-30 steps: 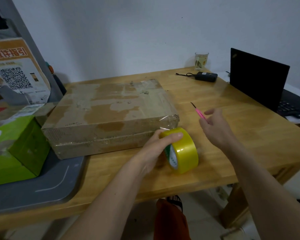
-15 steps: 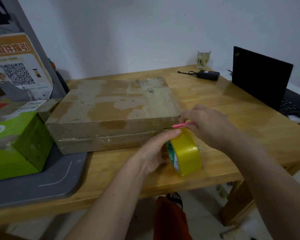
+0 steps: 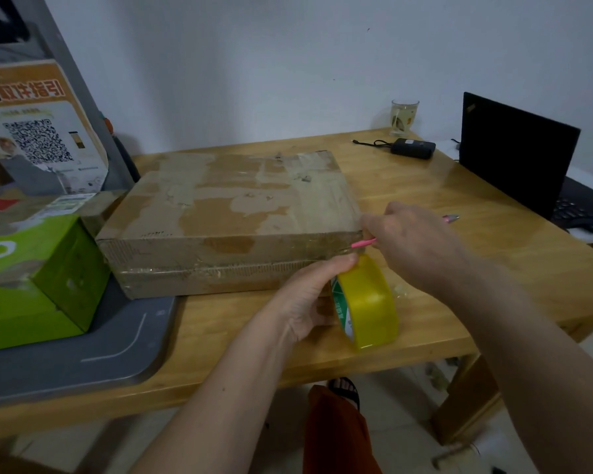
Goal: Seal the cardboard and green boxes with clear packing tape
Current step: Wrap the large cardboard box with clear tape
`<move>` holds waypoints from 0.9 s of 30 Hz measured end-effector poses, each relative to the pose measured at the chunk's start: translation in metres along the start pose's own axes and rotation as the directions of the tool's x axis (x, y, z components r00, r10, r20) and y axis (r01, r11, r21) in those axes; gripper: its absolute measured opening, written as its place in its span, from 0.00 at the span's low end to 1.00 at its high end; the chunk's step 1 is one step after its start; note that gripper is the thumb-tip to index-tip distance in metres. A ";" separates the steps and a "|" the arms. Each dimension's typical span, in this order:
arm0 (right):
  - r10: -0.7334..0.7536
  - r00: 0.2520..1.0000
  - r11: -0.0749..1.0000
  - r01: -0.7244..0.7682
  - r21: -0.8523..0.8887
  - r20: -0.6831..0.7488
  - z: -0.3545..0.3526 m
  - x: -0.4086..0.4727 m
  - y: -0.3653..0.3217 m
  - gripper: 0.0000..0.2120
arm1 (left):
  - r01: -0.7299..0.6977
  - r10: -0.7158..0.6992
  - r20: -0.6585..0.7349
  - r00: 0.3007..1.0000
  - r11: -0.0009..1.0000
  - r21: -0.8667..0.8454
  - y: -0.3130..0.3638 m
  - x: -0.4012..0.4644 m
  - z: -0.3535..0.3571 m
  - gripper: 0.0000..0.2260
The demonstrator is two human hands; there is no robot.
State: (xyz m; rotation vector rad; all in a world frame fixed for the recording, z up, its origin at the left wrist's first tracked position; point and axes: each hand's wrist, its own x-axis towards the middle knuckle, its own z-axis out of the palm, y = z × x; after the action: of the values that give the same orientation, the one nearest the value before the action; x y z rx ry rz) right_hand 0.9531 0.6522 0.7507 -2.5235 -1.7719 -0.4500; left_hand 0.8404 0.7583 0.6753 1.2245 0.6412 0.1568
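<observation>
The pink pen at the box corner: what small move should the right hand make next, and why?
Probably push the pink pen tip across the tape where it meets the cardboard box corner, to cut it. The left hand holds the tape roll just below, and the right hand grips the pen there.

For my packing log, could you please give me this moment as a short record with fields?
left hand: left hand grips the tape roll, standing on edge on the table
right hand: right hand holds a pink pen, tip at the cardboard box front right corner
green box: green box on the grey tray, left of the cardboard box
background: laptop, glass, black adapter
</observation>
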 end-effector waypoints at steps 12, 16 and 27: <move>0.280 0.948 0.895 -0.316 0.316 0.154 0.047 -0.013 0.042 0.03 | -0.081 0.081 0.036 0.996 0.997 0.015 -0.002 -0.010 -0.005 0.21; 0.415 0.888 0.809 -0.459 0.366 0.196 0.085 -0.009 0.051 0.05 | -0.141 0.142 -0.046 0.989 0.990 0.025 -0.004 -0.016 -0.007 0.25; 0.343 0.939 0.259 -0.117 0.959 0.022 0.053 -0.024 -0.047 0.04 | -0.501 0.545 -0.192 0.816 0.833 0.233 0.001 -0.037 -0.033 0.08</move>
State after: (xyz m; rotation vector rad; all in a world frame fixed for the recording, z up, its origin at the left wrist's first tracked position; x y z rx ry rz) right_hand 0.9139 0.6565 0.6871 -1.6457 -0.9738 0.3456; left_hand 0.7928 0.7697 0.6837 1.5472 0.5234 0.7483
